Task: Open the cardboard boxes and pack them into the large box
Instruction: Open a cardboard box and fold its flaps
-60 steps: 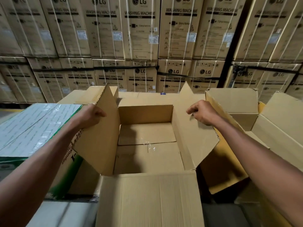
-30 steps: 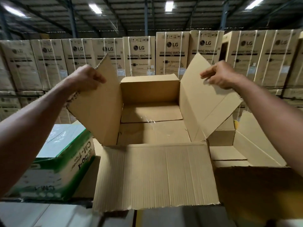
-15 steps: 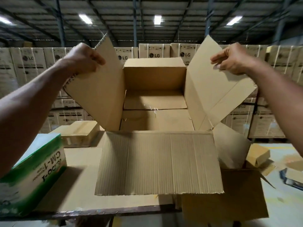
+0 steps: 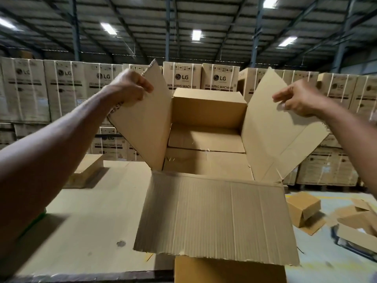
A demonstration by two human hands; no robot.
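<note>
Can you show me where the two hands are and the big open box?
left hand [image 4: 130, 88], head view, on the knuckles gripping the left flap.
right hand [image 4: 295, 99], head view, on its back, pinching the right flap.
open cardboard box [image 4: 214, 217], head view, on the near flap.

I see the open box [image 4: 206, 158]: matt brown corrugated cardboard, its near flap [image 4: 216, 219] ribbed and ragged-edged.

Two bare forearms reach in from the lower corners, with no sleeve, glove, watch or ring showing on either. The left hand [image 4: 130, 88] and the right hand [image 4: 295, 98] are both uncovered, and the fingers [image 4: 280, 97] are bare. The forearms are lean, with faint hair along the left one.
</note>
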